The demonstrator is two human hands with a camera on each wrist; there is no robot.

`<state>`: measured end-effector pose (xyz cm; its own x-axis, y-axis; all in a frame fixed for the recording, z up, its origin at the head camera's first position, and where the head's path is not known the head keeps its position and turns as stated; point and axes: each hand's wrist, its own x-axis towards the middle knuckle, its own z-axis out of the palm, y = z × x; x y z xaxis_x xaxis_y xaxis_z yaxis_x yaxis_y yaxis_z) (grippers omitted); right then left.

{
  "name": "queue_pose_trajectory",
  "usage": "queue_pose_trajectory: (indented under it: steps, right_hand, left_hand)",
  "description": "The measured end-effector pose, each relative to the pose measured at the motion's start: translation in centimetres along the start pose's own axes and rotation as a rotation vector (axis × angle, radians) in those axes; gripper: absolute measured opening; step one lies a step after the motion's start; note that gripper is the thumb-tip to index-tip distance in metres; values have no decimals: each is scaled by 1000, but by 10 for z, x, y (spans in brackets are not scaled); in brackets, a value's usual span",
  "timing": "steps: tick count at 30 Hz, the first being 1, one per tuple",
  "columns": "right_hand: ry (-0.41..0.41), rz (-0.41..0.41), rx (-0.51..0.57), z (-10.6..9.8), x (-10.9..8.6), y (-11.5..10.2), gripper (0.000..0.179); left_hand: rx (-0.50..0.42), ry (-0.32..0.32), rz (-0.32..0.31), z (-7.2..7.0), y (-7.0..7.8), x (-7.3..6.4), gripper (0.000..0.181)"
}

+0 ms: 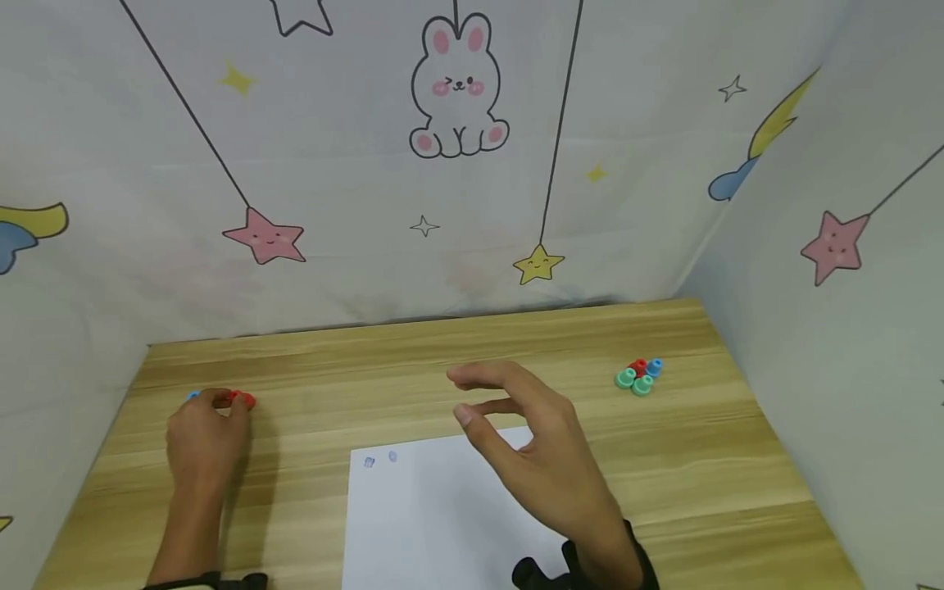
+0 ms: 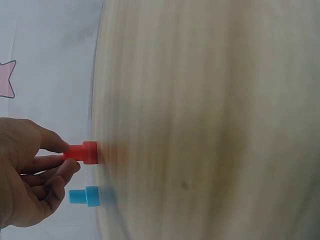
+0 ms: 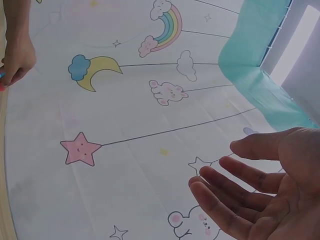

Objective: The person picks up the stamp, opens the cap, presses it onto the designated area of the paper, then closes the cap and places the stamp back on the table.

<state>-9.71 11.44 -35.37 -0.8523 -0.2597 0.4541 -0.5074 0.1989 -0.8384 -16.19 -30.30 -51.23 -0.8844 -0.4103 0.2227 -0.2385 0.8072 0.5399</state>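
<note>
At the left of the table, my left hand point(image 1: 206, 438) pinches a small red stamp point(image 2: 90, 152) by its narrow handle, thumb and fingertips round it. The stamp's wide base is at the tabletop. A blue stamp point(image 2: 92, 196) stands beside it, mostly hidden behind the hand in the head view. My right hand point(image 1: 549, 459) hangs in the air above a white sheet of paper point(image 1: 420, 516), thumb and fingers apart and loosely bent. Nothing is in it. Two small bluish prints point(image 1: 380, 459) mark the paper's upper left corner.
A cluster of small stamps point(image 1: 643, 385), red, blue and green, stands at the right of the wooden table point(image 1: 383, 360). A white cloth wall point(image 1: 354, 180) printed with stars and a rabbit rises behind the table's back edge, and another wall flanks the right side.
</note>
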Motion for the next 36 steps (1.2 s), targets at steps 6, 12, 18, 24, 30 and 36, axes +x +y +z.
queue_pose_trajectory:
  steps: [6,12,18,24,30,36]
  right_hand:
    - [-4,6,-4,-1,-1,0,28]
    - [-2,12,-16,-2,-2,0,29]
    - [7,9,-36,-4,-1,1,30]
    - [51,-17,-111,-9,0,6,31]
    - [128,61,-317,-30,1,25,34]
    - [147,224,-475,-65,0,65,36]
  left_hand:
    - [-12,10,9,-5,6,-5,37]
    - [-37,23,118,-23,45,-32,43]
    - [-99,-80,399,-32,113,-86,58]
    - [25,-433,590,-15,146,-148,85]
    - [154,-763,654,12,149,-184,97]
    - [225,-799,680,24,147,-189,97]
